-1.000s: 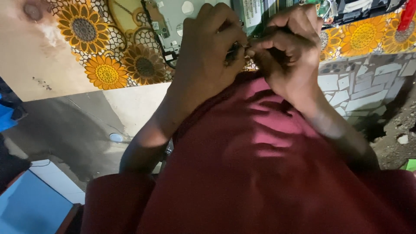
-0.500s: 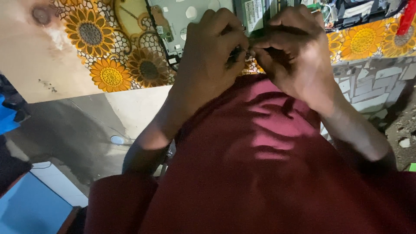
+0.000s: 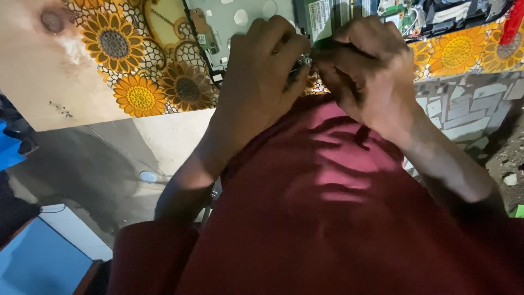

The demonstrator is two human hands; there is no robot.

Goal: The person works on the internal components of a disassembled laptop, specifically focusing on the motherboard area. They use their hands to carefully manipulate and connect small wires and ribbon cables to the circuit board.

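While both hands meet at the near edge of the opened laptop point(image 3: 256, 22) on the sunflower cloth point(image 3: 125, 65), the left hand point(image 3: 256, 82) and right hand point(image 3: 365, 71) pinch one small metal part point(image 3: 303, 59) between curled fingers. Freeing it likely needs a steady, careful pull.

sunflower-print cloth point(image 3: 131, 82) covers the tabletop, worn bare at its left. opened grey device chassis point(image 3: 240, 22) lies on it, green circuit boards point(image 3: 398, 11) alongside. red object point(image 3: 513, 24) at far right. blue panel point(image 3: 38, 262) low left.
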